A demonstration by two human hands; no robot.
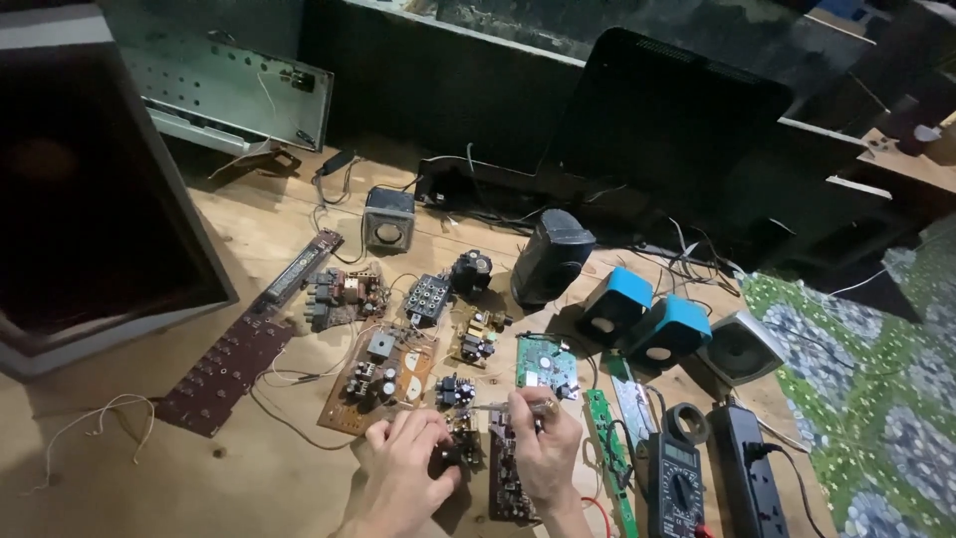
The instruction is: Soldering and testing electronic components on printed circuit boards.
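While boards (378, 374) crowd, hands (398, 463) hemmed.

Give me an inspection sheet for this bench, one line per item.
Surface: bare wooden bench.
Job's things: small dark part in left hand; thin metal tool in right hand.
Clutter: brown circuit board, green board, two blue speakers, clamp meter.
Grippers: both hands closed on their items.
Cables: white wire, power strip.
Surroundings: large speaker cabinet, patterned mat.

Dim overhead light, deep shadows along the back, edges soft and slightly warped.
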